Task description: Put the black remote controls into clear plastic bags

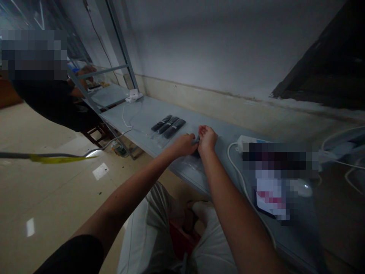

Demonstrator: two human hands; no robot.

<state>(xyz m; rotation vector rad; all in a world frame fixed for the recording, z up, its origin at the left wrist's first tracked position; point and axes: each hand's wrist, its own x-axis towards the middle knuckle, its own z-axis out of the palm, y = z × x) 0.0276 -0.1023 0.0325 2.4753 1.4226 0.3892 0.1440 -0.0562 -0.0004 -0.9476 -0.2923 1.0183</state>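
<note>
My left hand (184,145) and my right hand (207,137) are close together over the table's front part. A small greyish piece (196,140) shows between them, too blurred to name. The left fingers are closed on it. The right hand has its fingers curled, palm side partly turned up, and what they hold is hidden. Below the hands lies a clear plastic bag (194,163) with something dark at its top, mostly covered by my wrists. Left of my hands, three black packets (174,128) in clear plastic sleeves lie side by side on the table (142,114).
A white power strip (242,144) with its cable stands to the right, near a blurred phone-like device (266,203) and a white mouse-like object (302,188). A white adapter (133,96) sits at the far end. Beyond a metal frame (102,72), another person (48,99) sits working.
</note>
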